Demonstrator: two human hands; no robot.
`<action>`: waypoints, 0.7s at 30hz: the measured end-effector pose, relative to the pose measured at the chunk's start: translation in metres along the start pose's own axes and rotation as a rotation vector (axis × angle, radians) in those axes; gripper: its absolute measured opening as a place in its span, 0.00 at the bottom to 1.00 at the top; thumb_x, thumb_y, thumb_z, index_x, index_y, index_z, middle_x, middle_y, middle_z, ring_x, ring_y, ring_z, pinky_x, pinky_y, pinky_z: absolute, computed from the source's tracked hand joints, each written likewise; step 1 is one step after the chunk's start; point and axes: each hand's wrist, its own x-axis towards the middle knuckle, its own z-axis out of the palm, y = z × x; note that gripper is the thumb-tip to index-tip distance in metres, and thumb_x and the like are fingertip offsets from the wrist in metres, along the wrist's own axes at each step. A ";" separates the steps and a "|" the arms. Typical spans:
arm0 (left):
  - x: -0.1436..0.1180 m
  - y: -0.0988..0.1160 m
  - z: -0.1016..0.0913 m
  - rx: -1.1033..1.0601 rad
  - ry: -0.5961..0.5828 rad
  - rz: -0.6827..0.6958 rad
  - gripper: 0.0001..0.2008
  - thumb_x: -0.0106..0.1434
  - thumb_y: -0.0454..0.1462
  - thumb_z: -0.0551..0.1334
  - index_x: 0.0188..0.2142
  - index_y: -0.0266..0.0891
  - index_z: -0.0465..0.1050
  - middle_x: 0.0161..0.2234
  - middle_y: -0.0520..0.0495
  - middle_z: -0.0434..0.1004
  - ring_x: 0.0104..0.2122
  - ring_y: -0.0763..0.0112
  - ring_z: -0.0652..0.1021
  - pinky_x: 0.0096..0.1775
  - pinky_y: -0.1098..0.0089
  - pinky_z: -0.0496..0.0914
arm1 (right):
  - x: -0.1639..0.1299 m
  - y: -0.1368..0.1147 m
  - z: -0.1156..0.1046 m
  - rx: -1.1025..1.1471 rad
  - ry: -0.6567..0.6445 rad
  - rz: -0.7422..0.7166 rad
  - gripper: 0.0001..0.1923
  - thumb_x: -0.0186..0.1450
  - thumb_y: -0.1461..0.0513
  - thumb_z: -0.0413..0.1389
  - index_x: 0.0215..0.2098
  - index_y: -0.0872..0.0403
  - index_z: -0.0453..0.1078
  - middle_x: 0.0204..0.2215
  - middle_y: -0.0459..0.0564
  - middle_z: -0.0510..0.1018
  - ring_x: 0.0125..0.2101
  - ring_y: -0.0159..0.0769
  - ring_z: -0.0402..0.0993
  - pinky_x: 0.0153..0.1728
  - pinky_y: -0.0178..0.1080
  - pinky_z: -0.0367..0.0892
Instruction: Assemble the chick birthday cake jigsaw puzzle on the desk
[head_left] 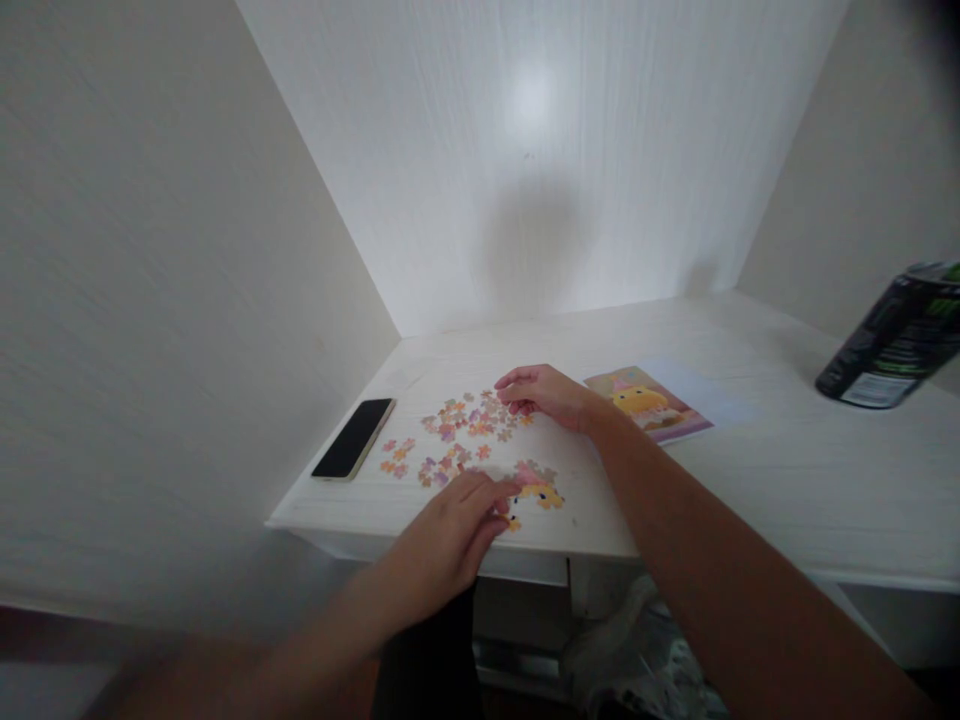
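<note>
While most loose puzzle pieces (457, 430) lie scattered on the white desk (787, 470), you've joined only a small assembled patch (536, 488). Your left hand (450, 530) rests on it, fingers down flat. Your right hand (544, 393) sits curled over the pile, possibly pinching a piece; too blurry to tell. Reference picture (649, 403) lies just right. Mostly undone.

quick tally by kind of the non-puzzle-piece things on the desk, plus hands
phone: 1
picture card: 1
dark can: 1
left hand: 1
right hand: 1
Total: 5. The hands rest among the loose puzzle pieces, which are too small and crowded to count.
</note>
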 end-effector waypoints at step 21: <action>0.005 0.000 0.006 -0.062 0.036 -0.133 0.06 0.67 0.35 0.56 0.43 0.40 0.66 0.39 0.47 0.72 0.39 0.70 0.72 0.43 0.67 0.67 | 0.001 -0.001 0.002 0.040 0.018 -0.001 0.06 0.59 0.64 0.62 0.35 0.57 0.74 0.30 0.51 0.77 0.27 0.30 0.70 0.30 0.33 0.66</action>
